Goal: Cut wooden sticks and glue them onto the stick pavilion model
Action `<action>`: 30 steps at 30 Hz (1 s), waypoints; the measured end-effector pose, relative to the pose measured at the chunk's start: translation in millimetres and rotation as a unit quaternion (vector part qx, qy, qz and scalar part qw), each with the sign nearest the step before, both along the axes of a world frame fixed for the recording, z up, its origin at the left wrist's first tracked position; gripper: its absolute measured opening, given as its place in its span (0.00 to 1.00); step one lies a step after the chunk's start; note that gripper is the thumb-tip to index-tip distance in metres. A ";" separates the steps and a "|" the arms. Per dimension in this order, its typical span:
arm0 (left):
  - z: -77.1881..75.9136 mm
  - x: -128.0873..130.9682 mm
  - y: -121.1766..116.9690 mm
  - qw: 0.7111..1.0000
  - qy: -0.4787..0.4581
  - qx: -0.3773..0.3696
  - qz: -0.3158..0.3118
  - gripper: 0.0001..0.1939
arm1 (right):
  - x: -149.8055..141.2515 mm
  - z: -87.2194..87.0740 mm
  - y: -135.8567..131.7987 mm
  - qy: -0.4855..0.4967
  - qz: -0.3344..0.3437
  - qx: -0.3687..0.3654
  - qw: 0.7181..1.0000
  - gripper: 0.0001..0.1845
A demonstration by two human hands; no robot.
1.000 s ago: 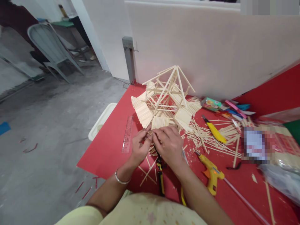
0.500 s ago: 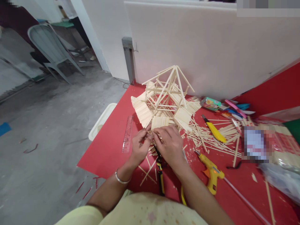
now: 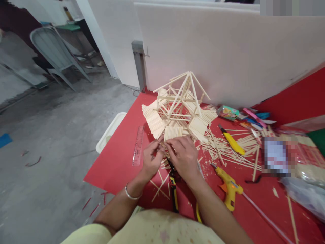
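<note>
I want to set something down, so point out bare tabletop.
Bare: the red table left of the ruler; a smaller patch, scraps aside, between glue gun and clear bag. Crowded: right of the model, loose sticks around the knife.

Supported on red table (image 3: 111,162): 1 wooden stick frame (image 3: 153,120), toward the far edge, with flat stick panels around its base. To the left: 1 clear ruler (image 3: 138,145), flat. To the right: loose sticks (image 3: 215,145) in a crossed spread, with 1 yellow knife (image 3: 235,145) among them. Closer in: 1 yellow glue gun (image 3: 230,188), on its side, and 1 black-and-yellow tool (image 3: 174,195). At far right: 1 clear plastic bag (image 3: 306,195).
</note>
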State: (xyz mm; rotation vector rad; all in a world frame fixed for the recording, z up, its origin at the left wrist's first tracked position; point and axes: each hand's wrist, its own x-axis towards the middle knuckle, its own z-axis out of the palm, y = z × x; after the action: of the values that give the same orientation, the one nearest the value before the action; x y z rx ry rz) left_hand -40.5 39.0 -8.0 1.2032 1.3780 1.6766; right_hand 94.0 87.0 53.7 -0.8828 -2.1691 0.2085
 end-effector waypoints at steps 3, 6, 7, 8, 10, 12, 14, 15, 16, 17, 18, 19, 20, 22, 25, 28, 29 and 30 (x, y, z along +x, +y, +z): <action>0.0 -0.1 0.1 1.000 -0.002 -0.002 -0.002 0.08 | 0.0 0.5 -0.2 -0.004 0.000 0.000 1.000 0.04; 0.3 0.1 0.3 1.000 -0.003 -0.001 -0.001 0.08 | 0.8 0.9 -0.7 -0.008 0.000 -0.004 1.000 0.04; 0.3 0.2 0.2 1.000 -0.003 -0.001 0.000 0.08 | 1.0 1.1 -0.8 -0.009 0.001 -0.004 1.000 0.04; 0.3 0.3 0.2 1.000 -0.002 -0.001 0.000 0.08 | 1.2 1.4 -0.8 -0.010 0.001 -0.005 1.000 0.04; 0.3 0.4 -0.2 1.000 0.000 -0.003 0.002 0.09 | 1.4 2.1 -0.8 -0.012 0.001 -0.004 1.000 0.04; 0.5 0.5 -0.6 1.000 0.001 -0.006 0.002 0.08 | 1.4 2.8 -0.6 -0.013 0.001 -0.003 1.000 0.04; 1.1 0.5 -0.8 1.000 0.000 -0.006 0.000 0.08 | 1.4 3.2 -0.3 -0.013 0.002 -0.002 1.000 0.04; 1.5 0.5 -0.8 1.000 0.001 -0.005 -0.001 0.08 | 1.4 3.1 -0.2 -0.012 0.002 -0.001 1.000 0.04; 2.0 0.5 -0.8 1.000 0.001 -0.005 -0.001 0.08 | 1.4 2.8 -0.2 -0.011 0.002 0.001 1.000 0.04; 2.4 0.4 -0.7 1.000 0.003 -0.004 -0.001 0.08 | 1.4 2.5 -0.1 -0.010 0.001 0.003 1.000 0.04; 2.7 0.3 -0.6 1.000 0.004 -0.004 0.000 0.08 | 1.4 2.0 0.0 -0.009 0.000 0.003 1.000 0.04; 3.0 0.2 -0.5 1.000 0.005 -0.004 0.000 0.08 | 1.4 1.6 0.0 -0.009 -0.001 0.003 1.000 0.04; 3.1 0.2 -0.4 1.000 0.005 -0.004 0.000 0.08 | 1.4 1.3 0.0 -0.010 -0.001 0.001 1.000 0.04; 3.0 0.1 -0.3 1.000 0.002 -0.002 -0.002 0.09 | 1.3 1.0 0.0 -0.009 -0.001 -0.001 1.000 0.04; 1.8 0.1 -0.2 1.000 -0.001 0.000 -0.001 0.09 | 1.1 1.0 -0.1 -0.008 0.001 0.000 1.000 0.04; 0.2 -0.1 0.2 1.000 -0.001 -0.002 0.000 0.09 | 0.8 0.8 -0.2 -0.008 -0.001 0.000 1.000 0.04; -0.4 -0.3 0.4 1.000 -0.001 -0.002 0.000 0.09 | 0.8 0.7 -0.2 -0.008 -0.002 0.001 1.000 0.04; -1.0 -0.4 0.5 1.000 -0.001 -0.002 -0.001 0.08 | 0.9 0.6 -0.3 -0.008 -0.003 0.001 1.000 0.04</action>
State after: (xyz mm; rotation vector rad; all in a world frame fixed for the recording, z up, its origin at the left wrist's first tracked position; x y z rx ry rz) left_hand -40.9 39.5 -9.0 1.2001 1.3777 1.6722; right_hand 94.9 86.7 54.2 -0.8934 -2.1815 0.1967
